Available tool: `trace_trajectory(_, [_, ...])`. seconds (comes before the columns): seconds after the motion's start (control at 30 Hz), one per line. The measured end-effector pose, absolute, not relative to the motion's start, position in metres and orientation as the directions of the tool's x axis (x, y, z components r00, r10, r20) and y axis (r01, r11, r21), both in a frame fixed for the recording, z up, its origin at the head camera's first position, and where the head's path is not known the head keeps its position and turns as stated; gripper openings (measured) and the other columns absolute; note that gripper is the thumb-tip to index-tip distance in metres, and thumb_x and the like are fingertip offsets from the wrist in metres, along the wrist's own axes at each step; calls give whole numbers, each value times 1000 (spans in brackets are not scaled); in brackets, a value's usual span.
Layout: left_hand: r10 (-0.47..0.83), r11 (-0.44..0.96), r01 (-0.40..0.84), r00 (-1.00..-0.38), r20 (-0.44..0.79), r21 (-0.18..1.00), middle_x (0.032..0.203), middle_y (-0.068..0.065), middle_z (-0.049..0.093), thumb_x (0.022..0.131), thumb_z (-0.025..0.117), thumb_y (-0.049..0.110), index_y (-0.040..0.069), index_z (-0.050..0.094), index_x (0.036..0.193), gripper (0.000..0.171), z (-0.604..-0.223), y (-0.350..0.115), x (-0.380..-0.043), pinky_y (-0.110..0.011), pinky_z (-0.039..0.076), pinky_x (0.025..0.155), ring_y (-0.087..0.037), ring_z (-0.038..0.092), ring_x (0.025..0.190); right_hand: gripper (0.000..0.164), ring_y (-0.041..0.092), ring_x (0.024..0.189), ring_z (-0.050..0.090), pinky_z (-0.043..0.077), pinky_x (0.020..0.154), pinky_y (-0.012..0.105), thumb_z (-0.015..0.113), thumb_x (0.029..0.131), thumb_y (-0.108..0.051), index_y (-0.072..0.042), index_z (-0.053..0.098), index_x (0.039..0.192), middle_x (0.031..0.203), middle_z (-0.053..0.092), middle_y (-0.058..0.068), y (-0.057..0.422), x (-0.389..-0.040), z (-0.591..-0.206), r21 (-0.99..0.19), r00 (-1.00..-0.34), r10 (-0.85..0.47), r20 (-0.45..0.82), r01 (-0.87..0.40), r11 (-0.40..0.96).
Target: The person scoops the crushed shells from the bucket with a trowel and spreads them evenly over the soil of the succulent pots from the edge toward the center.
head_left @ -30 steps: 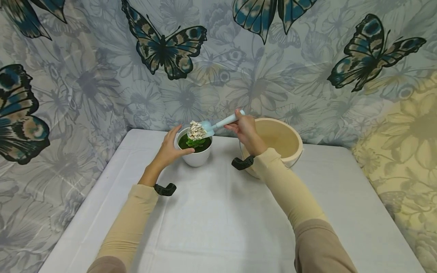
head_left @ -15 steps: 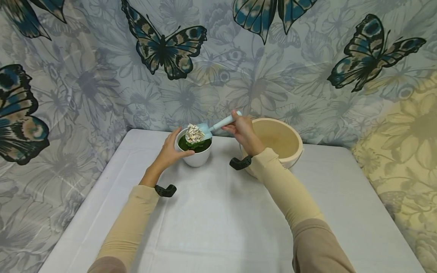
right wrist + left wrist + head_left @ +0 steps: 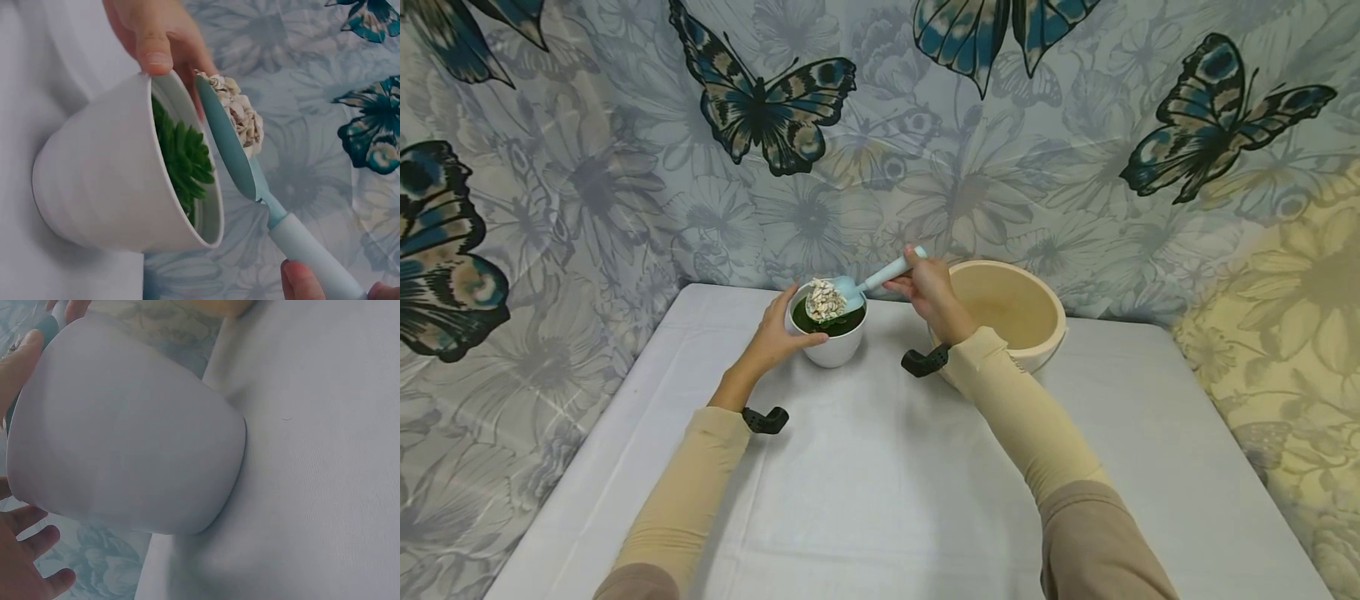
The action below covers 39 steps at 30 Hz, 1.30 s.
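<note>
The left hand [image 3: 771, 331] is gripping the white pot [image 3: 835, 348] at its rim — thumb and fingers spreading around it. The pot is standing upright on the white table [image 3: 865, 467]. The right hand [image 3: 934, 296] is pinching a blue trowel [image 3: 852, 292] by its handle — the trowel is bearing pale pieces [image 3: 240, 119] above the green plant [image 3: 184, 153]. A cream bowl [image 3: 1015, 308] is standing beyond the right wrist.

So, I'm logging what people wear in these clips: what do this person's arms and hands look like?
Close-fitting cream sleeves reach close to the wrists, with taupe outer sleeves higher up. A curved black device shows at each wrist. The left hand and right hand are both ungloved. No cables are visible.
</note>
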<state>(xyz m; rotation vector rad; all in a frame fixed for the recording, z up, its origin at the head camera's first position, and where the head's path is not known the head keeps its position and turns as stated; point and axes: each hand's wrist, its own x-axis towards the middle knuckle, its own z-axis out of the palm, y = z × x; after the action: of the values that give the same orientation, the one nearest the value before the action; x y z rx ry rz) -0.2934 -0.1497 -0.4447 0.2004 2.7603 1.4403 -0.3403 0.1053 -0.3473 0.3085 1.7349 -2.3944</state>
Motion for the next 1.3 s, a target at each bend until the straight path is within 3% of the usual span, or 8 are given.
trace_trajectory(0.27, [128, 558, 88, -992, 19, 825, 164, -13, 10, 76, 79, 52, 25, 8, 158, 112, -445, -150, -293, -68, 20, 114, -39, 11, 151, 35, 18, 72, 67, 59, 76, 33, 46, 104, -25, -1, 45, 129, 85, 58, 11, 101, -342, -350, -922, -964, 8, -266, 252, -295])
trace_trajectory(0.4, [130, 553, 81, -991, 10, 829, 164, -12, 9, 77, 77, 53, 28, 6, 158, 111, -445, -150, -292, -68, 19, 114, -39, 10, 151, 34, 17, 69, 68, 60, 71, 30, 47, 103, -25, 1, 45, 126, 81, 59, 11, 100, -343, -351, -928, -967, 11, -253, 240, -284])
trace_trajectory(0.63, [117, 552, 76, -993, 13, 831, 164, -14, 11, 77, 77, 53, 23, 8, 159, 111, -446, -151, -293, -67, 20, 114, -39, 12, 151, 33, 16, 65, 67, 60, 63, 26, 49, 102, -26, 0, 45, 122, 79, 58, 9, 96, -342, -349, -940, -974, 11, -227, 216, -264])
trace_trajectory(0.87, [105, 557, 70, -994, 14, 828, 163, -15, 13, 77, 77, 53, 23, 9, 158, 111, -447, -150, -293, -65, 20, 116, -39, 14, 150, 44, 16, 68, 64, 58, 60, 23, 50, 102, -25, 7, 44, 132, 83, 55, 7, 93, -341, -347, -953, -982, 17, -190, 180, -242])
trace_trajectory(1.13, [100, 540, 68, -995, 16, 839, 163, -14, 13, 77, 78, 51, 22, 10, 158, 110, -448, -146, -290, -63, 19, 117, -37, 13, 151, 49, 15, 69, 65, 59, 65, 25, 49, 102, -26, 7, 43, 138, 85, 56, 7, 94, -339, -345, -962, -985, 11, -171, 165, -218])
trace_trajectory(1.3, [94, 540, 65, -995, 16, 839, 164, -14, 12, 77, 77, 52, 23, 9, 158, 111, -448, -145, -289, -64, 19, 117, -38, 12, 151, 43, 15, 68, 65, 60, 67, 27, 50, 102, -26, 6, 47, 131, 85, 56, 7, 94, -338, -346, -967, -988, 14, -152, 145, -209])
